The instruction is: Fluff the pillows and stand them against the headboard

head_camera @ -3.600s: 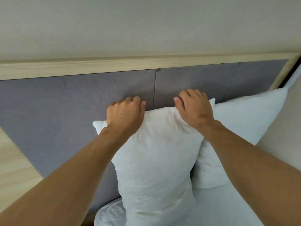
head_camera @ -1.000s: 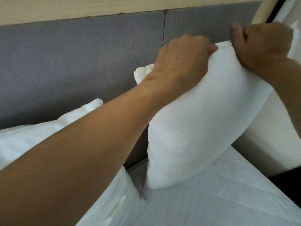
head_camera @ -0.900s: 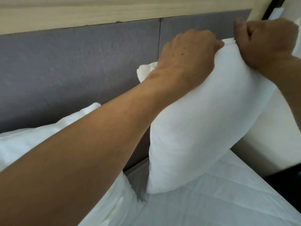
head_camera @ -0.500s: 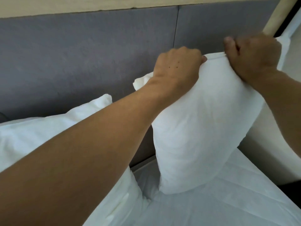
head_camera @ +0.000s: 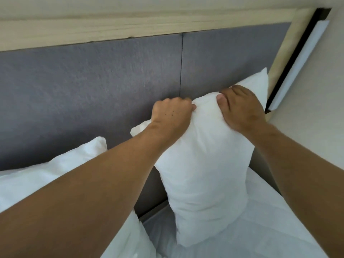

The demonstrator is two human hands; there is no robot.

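Note:
A white pillow [head_camera: 204, 174] stands on end on the bed, its back toward the grey padded headboard [head_camera: 93, 94]. My left hand [head_camera: 171, 116] grips its top edge left of centre. My right hand [head_camera: 242, 107] grips the same top edge, a little to the right. The fabric bunches between the two hands. A second white pillow [head_camera: 46, 175] leans against the headboard at the left, partly hidden behind my left forearm.
A pale wooden rail [head_camera: 130, 28] caps the headboard, with a wooden post [head_camera: 283, 53] at its right end. Next to it are a dark strip and a white panel [head_camera: 301, 62] on the cream wall. The white quilted mattress cover [head_camera: 260, 229] lies below.
Both hands have come closer together on the pillow's top edge and sit lower in view. The pillow now stands more upright and narrower. The view has tilted up, showing the wooden rail.

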